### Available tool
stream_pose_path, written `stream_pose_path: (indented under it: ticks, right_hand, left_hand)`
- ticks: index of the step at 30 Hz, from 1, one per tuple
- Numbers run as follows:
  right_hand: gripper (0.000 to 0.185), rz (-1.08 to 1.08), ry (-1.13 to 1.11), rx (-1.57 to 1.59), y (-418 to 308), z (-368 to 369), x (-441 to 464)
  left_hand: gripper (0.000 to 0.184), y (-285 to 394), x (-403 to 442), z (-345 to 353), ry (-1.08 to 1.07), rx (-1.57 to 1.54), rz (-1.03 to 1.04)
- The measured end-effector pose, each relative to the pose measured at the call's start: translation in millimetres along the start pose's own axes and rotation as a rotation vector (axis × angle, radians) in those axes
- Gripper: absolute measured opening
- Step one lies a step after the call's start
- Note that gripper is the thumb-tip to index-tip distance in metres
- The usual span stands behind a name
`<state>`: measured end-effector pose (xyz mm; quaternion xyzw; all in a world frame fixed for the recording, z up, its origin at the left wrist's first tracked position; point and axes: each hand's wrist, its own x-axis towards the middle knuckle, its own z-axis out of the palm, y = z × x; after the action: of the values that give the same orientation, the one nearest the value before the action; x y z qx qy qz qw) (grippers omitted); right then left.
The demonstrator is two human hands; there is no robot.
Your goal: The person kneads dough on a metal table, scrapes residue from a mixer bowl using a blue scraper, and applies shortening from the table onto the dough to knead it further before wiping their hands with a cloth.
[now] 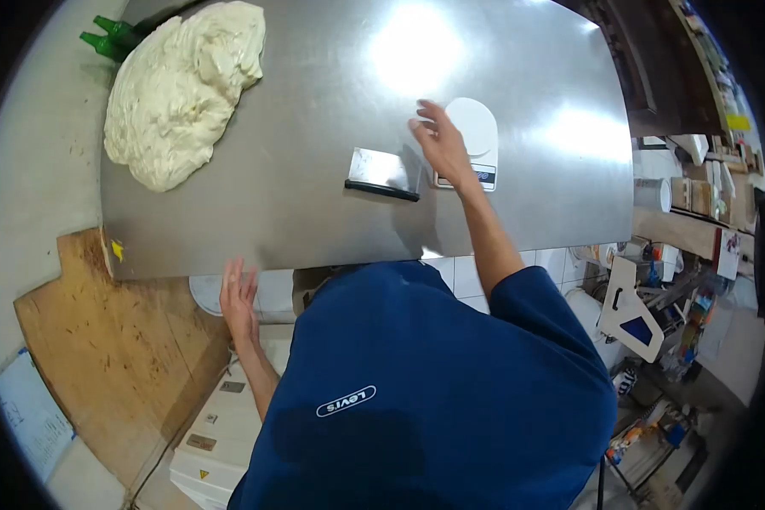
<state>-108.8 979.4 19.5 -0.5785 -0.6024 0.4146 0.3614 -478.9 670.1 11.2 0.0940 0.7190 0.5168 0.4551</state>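
My right hand (pixel 444 146) is over the table beside a white kitchen scale (pixel 472 127), its fingers bent and apart with nothing in them. Whether it touches the scale's edge I cannot tell. Just left of that hand, a dough scraper (pixel 385 170) with a metal blade and black handle lies flat. My left hand (pixel 240 299) is at the table's front edge, fingers stretched out and empty. A large mound of pale dough (pixel 182 93) rests on the far left of the steel table (pixel 306 127).
Green bottle necks (pixel 110 36) show behind the dough. A wooden board (pixel 119 340) stands left of the table, near a white machine (pixel 221 425) with a warning label. Cluttered shelves (pixel 697 195) and a white triangular panel (pixel 629 314) are on the right.
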Motion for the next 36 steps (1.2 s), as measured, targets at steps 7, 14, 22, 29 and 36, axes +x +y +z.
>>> stream_pose_path:
  ticks: [7, 14, 22, 29, 36]
  right_hand:
    - [0.035, -0.128, -0.458, -0.15, -5, 19, -34]
    - [0.028, 0.264, -0.334, 0.115, -49, 139, -62]
    - [0.064, -0.376, -0.297, -0.23, -179, 358, -11]
    - [0.055, -0.475, -0.182, -0.577, -160, 483, 87]
    - [0.042, -0.041, 0.586, 0.306, -245, 309, 97]
  left_hand:
    - [0.087, 71, 30, 57, -0.694, -1.118, -0.019]
    - [0.076, 113, 95, 11, -0.744, -1.258, -0.135]
    - [0.065, 189, 291, -69, 0.221, 0.412, 0.952]
    - [0.07, 196, 380, -59, 0.092, 1.116, 0.923]
    - [0.058, 367, 352, -90, -0.047, 0.793, 0.945]
